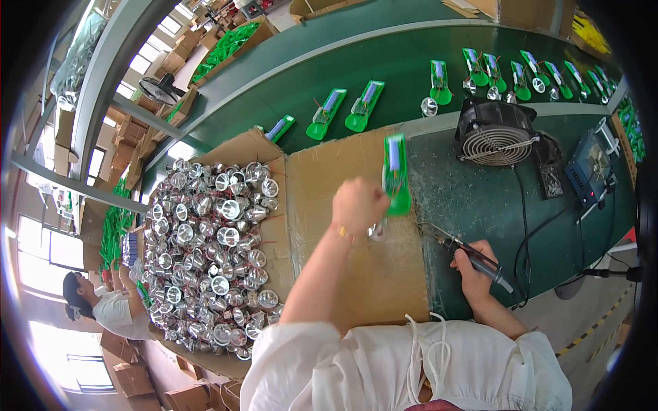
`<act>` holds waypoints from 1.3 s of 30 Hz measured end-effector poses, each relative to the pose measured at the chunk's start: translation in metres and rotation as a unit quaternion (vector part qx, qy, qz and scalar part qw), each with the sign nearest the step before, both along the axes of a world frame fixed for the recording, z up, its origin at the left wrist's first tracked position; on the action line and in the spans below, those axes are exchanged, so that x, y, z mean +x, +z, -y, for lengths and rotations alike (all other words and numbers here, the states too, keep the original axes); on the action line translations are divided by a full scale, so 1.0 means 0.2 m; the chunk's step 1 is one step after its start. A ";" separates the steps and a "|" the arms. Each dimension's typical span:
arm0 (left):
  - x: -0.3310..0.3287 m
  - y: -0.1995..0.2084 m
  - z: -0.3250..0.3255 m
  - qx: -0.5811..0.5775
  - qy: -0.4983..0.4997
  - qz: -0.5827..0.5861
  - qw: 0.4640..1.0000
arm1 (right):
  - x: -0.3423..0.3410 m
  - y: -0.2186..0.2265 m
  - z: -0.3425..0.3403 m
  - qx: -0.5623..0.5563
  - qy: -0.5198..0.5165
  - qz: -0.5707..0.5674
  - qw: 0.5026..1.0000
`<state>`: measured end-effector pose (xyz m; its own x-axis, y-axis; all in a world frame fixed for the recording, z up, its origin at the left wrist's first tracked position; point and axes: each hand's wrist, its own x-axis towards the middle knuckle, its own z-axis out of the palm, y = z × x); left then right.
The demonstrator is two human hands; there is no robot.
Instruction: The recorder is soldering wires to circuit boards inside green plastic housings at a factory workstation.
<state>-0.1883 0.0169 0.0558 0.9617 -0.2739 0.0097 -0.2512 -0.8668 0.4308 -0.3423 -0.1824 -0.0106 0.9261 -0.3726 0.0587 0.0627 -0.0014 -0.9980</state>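
Observation:
My left hand [359, 204] is closed at the edge of a green flashlight housing [396, 195], above the brown cardboard sheet [343, 281]. The housing carries a blue-wrapped cell in its upper part and is slightly blurred. Just below my left fingers is a silver reflector [376, 231], partly hidden by the hand. My right hand [474, 270] is wrapped around a soldering iron [485, 261], its tip pointing up and left toward the sheet's right edge. The iron's tip is apart from the housing.
A large heap of silver reflectors [219, 284] with red wires lies at left. Beyond, green housings [365, 106] line a belt [288, 99]. At right stand a black fan [498, 137] and a blue soldering station [587, 171]; a cable loops nearby. Another person [116, 308] works far left.

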 end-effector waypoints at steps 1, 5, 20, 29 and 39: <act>0.14 0.03 0.07 0.040 0.015 0.007 0.999 | 0.00 -0.01 0.00 0.002 -0.004 -0.006 1.000; 0.69 -0.03 0.16 0.001 0.028 0.046 0.999 | 0.01 -0.02 -0.02 0.028 0.017 -0.021 0.999; 0.29 -0.10 -0.17 0.042 0.139 0.081 0.986 | -0.01 -0.01 0.02 0.010 0.030 -0.047 0.998; -0.33 -0.03 -0.69 0.109 0.272 0.247 0.924 | 0.04 -0.02 -0.01 -0.002 0.021 0.010 1.000; -0.11 -0.11 -0.91 0.269 0.194 0.225 0.916 | 0.01 -0.02 -0.03 0.029 0.015 0.015 0.999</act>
<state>-0.2109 0.1990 0.0335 0.9192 0.0070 0.3937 0.0744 -0.9849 -0.1563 -0.3400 -0.1758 -0.0143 0.9355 -0.3473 0.0652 0.0908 0.0579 -0.9942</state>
